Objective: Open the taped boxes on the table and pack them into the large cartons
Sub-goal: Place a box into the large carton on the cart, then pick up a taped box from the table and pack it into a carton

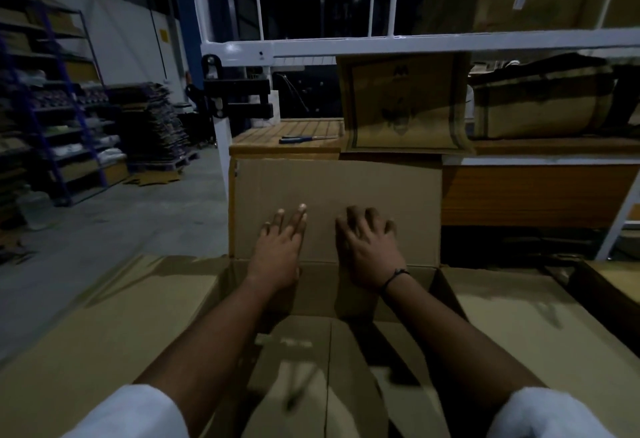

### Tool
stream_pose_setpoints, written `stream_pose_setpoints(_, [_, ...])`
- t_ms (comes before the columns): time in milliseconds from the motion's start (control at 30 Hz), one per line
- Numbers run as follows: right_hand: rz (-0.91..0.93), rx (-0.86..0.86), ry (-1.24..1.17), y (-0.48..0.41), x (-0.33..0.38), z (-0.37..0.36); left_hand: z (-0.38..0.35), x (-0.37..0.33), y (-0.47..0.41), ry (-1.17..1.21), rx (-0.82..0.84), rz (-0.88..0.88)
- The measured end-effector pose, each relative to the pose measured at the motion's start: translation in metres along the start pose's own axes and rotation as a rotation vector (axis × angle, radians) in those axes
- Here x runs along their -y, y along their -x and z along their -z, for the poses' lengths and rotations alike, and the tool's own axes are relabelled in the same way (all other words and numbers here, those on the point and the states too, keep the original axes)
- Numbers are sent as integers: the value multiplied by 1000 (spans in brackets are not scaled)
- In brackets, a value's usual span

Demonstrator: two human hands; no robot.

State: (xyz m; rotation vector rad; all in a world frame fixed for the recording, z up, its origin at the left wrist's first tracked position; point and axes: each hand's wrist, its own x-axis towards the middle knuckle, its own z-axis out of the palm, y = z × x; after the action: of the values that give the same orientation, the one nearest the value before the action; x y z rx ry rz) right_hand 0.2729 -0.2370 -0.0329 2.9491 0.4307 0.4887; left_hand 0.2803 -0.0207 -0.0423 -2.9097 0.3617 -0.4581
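Packing looked barely begun: at centre the left hand (pixel 278 250) and right hand (pixel 370 250) pressed flat, holding nothing, on the far flap of the open large carton (pixel 339 188), a box (pixel 403 105) waiting above.

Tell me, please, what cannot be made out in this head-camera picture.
Head view:
- inside of the large carton: mostly hidden by forearms and shadow.
- blue-handled tool: too small to identify.
- printed box: marking blurred, top cut by the white rail.

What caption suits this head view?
Left hand and right hand rest on the far flap of the open large carton; a tool lies on the table behind.
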Motion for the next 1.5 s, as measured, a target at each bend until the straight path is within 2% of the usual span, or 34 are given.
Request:
stream_pose_setpoints(200, [-172, -11, -69, 38, -78, -6, 14, 32, 10, -4, 46, 106])
stream_pose_setpoints(400, [-287, 59, -199, 34, -58, 41, 56, 23, 11, 45, 200, 130])
stream_pose_setpoints(500, [-332, 126, -357, 39, -51, 61, 69, 12, 29, 129, 123, 167])
stream_pose_setpoints(667, [-351, 77, -392, 91, -43, 76, 79, -1, 81, 163, 53, 138])
stream_pose_setpoints(900, [-359, 165, -355, 158, -31, 96, 101, -18, 142, 248, 55, 146])
stream_pose_setpoints(1200, [-311, 132, -327, 242, -7, 126, 131, -57, 216, 297, 14, 82])
stream_pose_setpoints(1500, [-277, 65, -299, 298, 0, 143, 147, -102, 262, 460, -8, 46])
